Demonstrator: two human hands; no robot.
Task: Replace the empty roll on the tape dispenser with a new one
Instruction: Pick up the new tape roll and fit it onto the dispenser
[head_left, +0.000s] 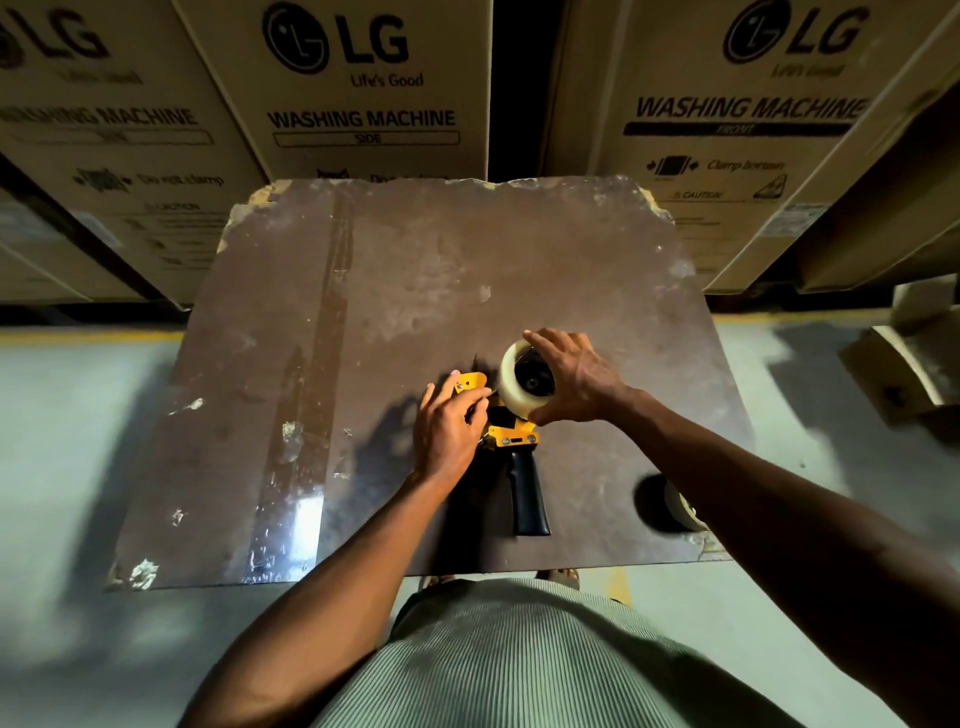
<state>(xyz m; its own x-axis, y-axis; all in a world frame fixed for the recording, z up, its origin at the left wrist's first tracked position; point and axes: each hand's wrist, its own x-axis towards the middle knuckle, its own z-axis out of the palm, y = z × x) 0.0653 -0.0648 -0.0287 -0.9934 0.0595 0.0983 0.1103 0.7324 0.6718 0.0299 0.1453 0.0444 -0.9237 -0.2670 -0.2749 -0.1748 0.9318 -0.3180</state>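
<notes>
Dispenser (511, 431) lies on the brown tabletop (415, 260), just below centre, yellow frame w/ black handle pointing to 6 o'clock. A clear tape roll (511, 384) sits on its hub at the 12 o'clock end of the frame.

Right hand (576, 379) comes in from 4 o'clock and grips the roll: fingers curled over its top and far side, thumb under the rim at approx 6 o'clock of the roll. Left hand (449, 431) comes in from 7 o'clock, at the 9 o'clock side of the dispenser; fingers curled on the yellow front plate (470, 383), holding it. Can't tell exactly how the fingertips pinch it.

Second roll (675, 506), pale and nearly bare, stands at 4 o'clock on the tabletop, well apart from the dispenser, partly hidden behind the right forearm.

Tabletop is scuffed, w/ a glossy tape strip (306, 415) running 12 to 6 along its left part. Behind, at 12 o'clock, LG washing machine cartons (358, 88). More cardboard (904, 364) at 3 o'clock on the floor (78, 415).
</notes>
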